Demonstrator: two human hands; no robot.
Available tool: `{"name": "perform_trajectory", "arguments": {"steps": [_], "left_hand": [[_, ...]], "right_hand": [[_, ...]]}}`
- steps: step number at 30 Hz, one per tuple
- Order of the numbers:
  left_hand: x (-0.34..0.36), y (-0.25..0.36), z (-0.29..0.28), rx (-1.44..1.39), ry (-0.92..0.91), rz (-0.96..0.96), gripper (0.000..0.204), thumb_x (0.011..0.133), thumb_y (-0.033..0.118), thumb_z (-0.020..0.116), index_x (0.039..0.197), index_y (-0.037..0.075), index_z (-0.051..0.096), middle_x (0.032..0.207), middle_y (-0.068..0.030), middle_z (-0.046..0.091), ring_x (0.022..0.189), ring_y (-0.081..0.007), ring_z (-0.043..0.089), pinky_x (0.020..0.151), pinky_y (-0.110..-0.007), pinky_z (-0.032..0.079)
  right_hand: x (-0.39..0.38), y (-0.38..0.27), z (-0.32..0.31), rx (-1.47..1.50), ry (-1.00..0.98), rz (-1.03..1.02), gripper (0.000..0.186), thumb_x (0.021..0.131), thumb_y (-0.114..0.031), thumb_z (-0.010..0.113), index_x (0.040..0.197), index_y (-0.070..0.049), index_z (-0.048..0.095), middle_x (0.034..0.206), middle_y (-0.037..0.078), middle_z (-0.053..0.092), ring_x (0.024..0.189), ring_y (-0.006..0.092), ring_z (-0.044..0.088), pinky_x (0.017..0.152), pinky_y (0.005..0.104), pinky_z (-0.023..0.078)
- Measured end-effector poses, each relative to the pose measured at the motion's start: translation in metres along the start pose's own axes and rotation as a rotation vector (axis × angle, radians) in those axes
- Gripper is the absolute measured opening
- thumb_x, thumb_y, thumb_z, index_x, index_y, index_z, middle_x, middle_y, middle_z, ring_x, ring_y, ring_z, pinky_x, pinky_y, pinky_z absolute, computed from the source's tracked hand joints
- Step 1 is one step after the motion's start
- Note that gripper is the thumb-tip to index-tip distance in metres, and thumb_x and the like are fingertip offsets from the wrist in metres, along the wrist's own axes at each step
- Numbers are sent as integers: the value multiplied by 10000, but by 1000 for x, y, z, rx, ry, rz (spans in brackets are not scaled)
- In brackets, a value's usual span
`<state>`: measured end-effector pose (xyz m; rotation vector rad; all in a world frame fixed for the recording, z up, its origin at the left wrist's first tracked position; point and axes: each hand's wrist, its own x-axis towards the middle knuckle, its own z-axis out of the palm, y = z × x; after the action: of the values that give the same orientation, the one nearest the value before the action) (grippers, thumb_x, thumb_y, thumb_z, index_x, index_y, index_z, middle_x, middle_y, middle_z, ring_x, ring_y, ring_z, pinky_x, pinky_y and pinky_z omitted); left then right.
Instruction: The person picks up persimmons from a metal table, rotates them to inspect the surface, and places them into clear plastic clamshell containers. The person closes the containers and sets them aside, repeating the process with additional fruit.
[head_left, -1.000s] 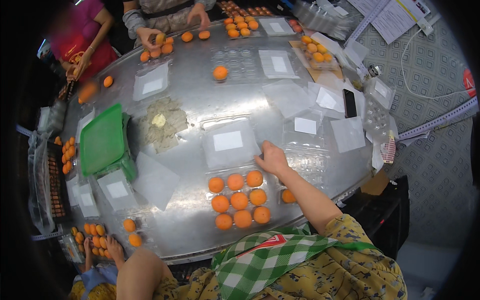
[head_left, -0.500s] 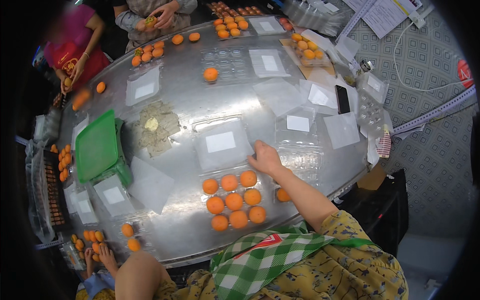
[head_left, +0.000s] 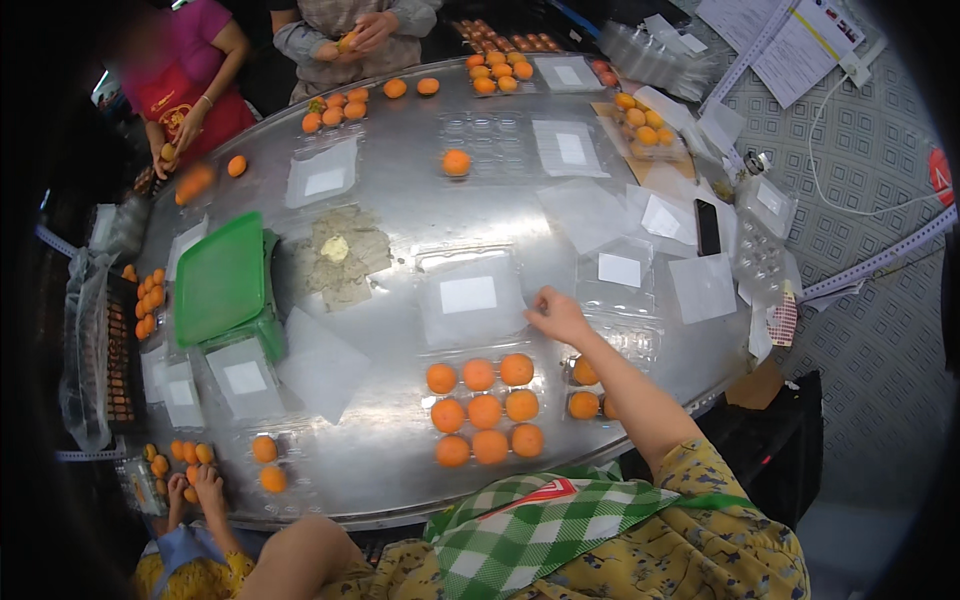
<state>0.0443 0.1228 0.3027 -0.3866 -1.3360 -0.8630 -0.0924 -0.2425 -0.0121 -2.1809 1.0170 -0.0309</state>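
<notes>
My right hand (head_left: 557, 315) reaches over the metal table with its fingers curled together. Its fingertips are at the right edge of a translucent sheet (head_left: 440, 323), which lies over a clear plastic lid and bears a white label (head_left: 468, 294). Whether the fingers pinch that edge is too small to tell. Just below the lid, a clear tray (head_left: 540, 391) holds rows of round orange fruits (head_left: 485, 411). A second clear tray (head_left: 637, 337), partly behind my right forearm, has a few orange fruits (head_left: 583, 404) in it. My bent left arm shows at the lower edge; its hand is not in view.
A green bin (head_left: 220, 280) stands on the left, near a wet brown paper patch (head_left: 350, 270). More trays, labels and sheets lie around, and a black phone (head_left: 707, 228) is at the right. Co-workers' hands (head_left: 372, 32) hold fruit at the far side; others (head_left: 200, 487) work lower left.
The whole view has shifted, so the table appears further right and slightly lower. My right fingers are more curled, and more fruits show in the tray beside my forearm.
</notes>
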Motion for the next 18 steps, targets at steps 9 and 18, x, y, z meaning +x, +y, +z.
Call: {"name": "perform_trajectory", "arguments": {"steps": [9, 18], "left_hand": [[-154, -61, -24, -7, 1177, -122, 451, 940, 463, 422, 956, 47, 597, 694, -111, 576, 540, -178, 482, 858, -471, 453], [-179, -107, -35, -193, 1656, -378, 192, 863, 156, 556, 1038, 83, 585, 716, -32, 521, 580, -119, 452, 801, -367, 451]], "right_hand": [[-25, -154, -82, 666, 481, -517, 430, 834, -140, 644, 1208, -24, 467, 1095, 122, 616, 1026, 196, 583, 863, 305, 451], [-69, -118, 12, 623, -199, -227, 280, 855, -183, 629, 1097, -59, 562, 897, 87, 657, 833, 167, 627, 757, 302, 502]]}}
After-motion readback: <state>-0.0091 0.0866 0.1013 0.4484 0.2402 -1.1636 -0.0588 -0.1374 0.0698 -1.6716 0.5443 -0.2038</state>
